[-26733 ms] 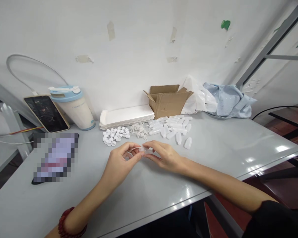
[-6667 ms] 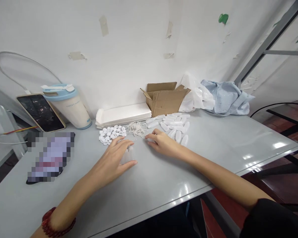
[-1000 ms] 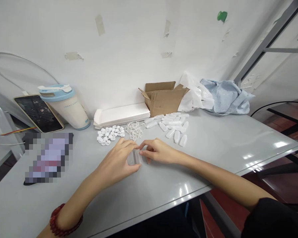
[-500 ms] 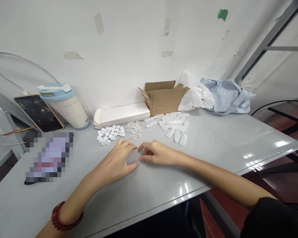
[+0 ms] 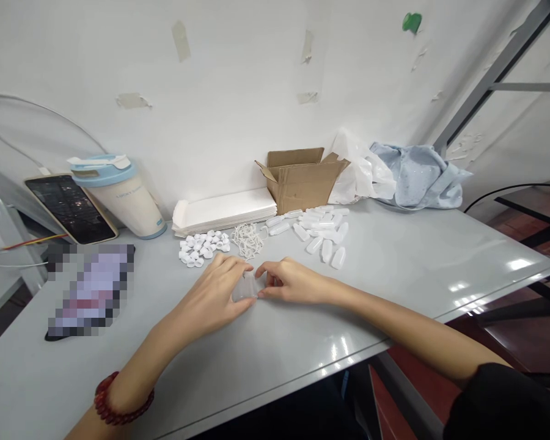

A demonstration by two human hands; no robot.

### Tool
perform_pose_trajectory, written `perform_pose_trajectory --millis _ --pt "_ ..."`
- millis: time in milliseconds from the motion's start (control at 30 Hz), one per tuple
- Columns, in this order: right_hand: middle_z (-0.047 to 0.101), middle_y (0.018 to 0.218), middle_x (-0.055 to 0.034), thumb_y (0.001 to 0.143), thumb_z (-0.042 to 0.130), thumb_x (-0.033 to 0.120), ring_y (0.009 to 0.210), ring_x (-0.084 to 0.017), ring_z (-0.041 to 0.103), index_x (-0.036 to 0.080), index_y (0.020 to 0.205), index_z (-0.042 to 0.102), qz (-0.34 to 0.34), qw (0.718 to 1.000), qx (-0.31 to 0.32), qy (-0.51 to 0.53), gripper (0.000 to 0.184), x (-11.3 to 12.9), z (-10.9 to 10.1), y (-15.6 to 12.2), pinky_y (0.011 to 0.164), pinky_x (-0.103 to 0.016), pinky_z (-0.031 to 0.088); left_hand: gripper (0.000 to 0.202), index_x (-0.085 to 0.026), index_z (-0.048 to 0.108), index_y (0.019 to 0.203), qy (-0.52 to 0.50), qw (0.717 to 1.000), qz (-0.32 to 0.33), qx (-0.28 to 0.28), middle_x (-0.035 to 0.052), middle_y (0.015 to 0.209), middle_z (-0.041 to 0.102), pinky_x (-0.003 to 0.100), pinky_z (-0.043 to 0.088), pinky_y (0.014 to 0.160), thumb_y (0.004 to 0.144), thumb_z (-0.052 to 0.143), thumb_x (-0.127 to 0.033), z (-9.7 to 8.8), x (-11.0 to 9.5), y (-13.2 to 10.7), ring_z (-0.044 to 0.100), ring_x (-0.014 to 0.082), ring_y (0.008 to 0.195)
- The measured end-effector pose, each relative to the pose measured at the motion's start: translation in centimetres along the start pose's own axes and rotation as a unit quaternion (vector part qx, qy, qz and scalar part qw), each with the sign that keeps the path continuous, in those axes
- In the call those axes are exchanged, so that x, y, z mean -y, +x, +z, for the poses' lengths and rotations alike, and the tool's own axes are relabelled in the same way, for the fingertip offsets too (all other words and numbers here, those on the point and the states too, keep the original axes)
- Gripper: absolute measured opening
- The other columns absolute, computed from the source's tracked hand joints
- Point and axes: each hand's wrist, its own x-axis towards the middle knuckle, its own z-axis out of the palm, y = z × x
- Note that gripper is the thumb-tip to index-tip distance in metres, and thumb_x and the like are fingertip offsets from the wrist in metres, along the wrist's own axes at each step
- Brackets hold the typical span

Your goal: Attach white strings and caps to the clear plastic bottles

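Between my two hands, in the middle of the table, is a small bunch of clear plastic tubes [image 5: 244, 289] standing side by side. My left hand [image 5: 213, 290] wraps round their left side, thumb at the near end and fingers at the far end. The curled thumb and index finger of my right hand [image 5: 288, 282] press at their right edge; its other fingers are tucked in. Just beyond lie a heap of white plastic caps [image 5: 203, 249], a tangle of thin white strips [image 5: 248, 241] and a pile of translucent plastic tubes [image 5: 323, 229].
Against the wall are a stack of flat white cartons [image 5: 227, 211], an open cardboard box [image 5: 307, 183], a white plastic bag [image 5: 357, 171] and light blue cloth [image 5: 412, 177]. A phone [image 5: 71, 208], a tumbler [image 5: 128, 198] and a blurred-out pouch [image 5: 94, 290] are at left.
The right fingers have shifted slightly against the tubes, and more of the tubes shows between the hands. Both hands otherwise stay in place.
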Motion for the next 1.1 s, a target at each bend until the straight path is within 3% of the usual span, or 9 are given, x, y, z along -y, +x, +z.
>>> perform_pose_trajectory --millis 200,300,400,567,733,900,1100 --pt "0.066 0.074 -0.0034 0.082 0.063 0.023 0.063 -0.013 0.058 0.009 0.111 0.060 -0.001 1.000 -0.002 -0.009 0.032 0.0 0.0 0.0 0.058 -0.023 0.040 0.032 -0.020 0.057 0.106 0.002 0.999 0.009 -0.032 0.0075 0.104 0.061 0.041 0.046 0.081 0.077 0.062 -0.033 0.5 0.2 -0.1 0.050 0.0283 0.099" --pt "0.066 0.075 -0.0037 0.082 0.062 0.022 0.064 -0.013 0.058 0.009 0.112 0.059 -0.003 1.000 -0.004 -0.014 0.033 -0.1 0.1 0.0 0.059 -0.023 0.040 0.035 -0.020 0.058 0.106 -0.016 1.000 -0.008 -0.021 0.0076 0.106 0.061 0.041 0.045 0.083 0.077 0.062 -0.040 0.3 0.3 0.0 0.050 0.0284 0.102" --pt "0.066 0.075 -0.0038 0.082 0.062 0.024 0.063 -0.013 0.057 0.009 0.112 0.059 -0.010 1.000 -0.002 -0.020 0.034 -0.1 0.1 0.0 0.058 -0.022 0.039 0.041 -0.022 0.059 0.107 -0.056 0.996 -0.070 -0.010 0.0071 0.110 0.061 0.039 0.046 0.082 0.078 0.059 -0.050 -0.1 0.6 0.3 0.050 0.0283 0.106" --pt "0.067 0.076 -0.0047 0.082 0.063 0.029 0.065 -0.013 0.057 0.008 0.113 0.059 -0.014 0.999 0.005 -0.035 0.038 -0.2 -0.1 0.1 0.058 -0.022 0.038 0.034 -0.019 0.063 0.093 -0.037 0.977 -0.198 -0.070 0.0066 0.100 0.067 0.035 0.045 0.076 0.080 0.047 -0.046 -0.3 1.4 2.4 0.057 0.0256 0.093" --pt "0.066 0.074 -0.0034 0.079 0.066 0.044 0.066 -0.015 0.057 0.010 0.115 0.057 -0.019 0.997 0.005 -0.076 0.050 -0.4 0.2 0.1 0.057 -0.023 0.036 0.037 -0.017 0.065 0.084 0.034 0.962 -0.269 -0.017 0.0064 0.076 0.068 0.030 0.039 0.057 0.074 0.049 -0.049 -0.2 1.3 5.2 0.061 0.0251 0.073" --pt "0.065 0.076 -0.0067 0.082 0.063 0.042 0.068 -0.019 0.060 0.009 0.110 0.056 -0.033 0.984 -0.016 -0.176 0.043 -0.4 0.7 0.2 0.054 -0.025 0.033 0.022 -0.021 0.054 0.049 0.034 0.963 -0.266 0.002 0.0024 0.049 0.057 0.027 0.030 0.048 0.067 0.051 -0.034 -0.4 1.5 6.9 0.055 0.0205 0.053" --pt "0.068 0.090 -0.0124 0.087 0.058 0.040 0.072 -0.022 0.063 0.010 0.110 0.054 -0.027 0.974 -0.027 -0.224 0.039 -0.3 0.9 0.2 0.054 -0.027 0.032 0.022 -0.020 0.053 0.048 -0.003 0.967 -0.248 -0.051 0.0007 0.048 0.055 0.027 0.031 0.050 0.066 0.047 -0.033 -0.5 2.2 7.2 0.052 0.0185 0.053"
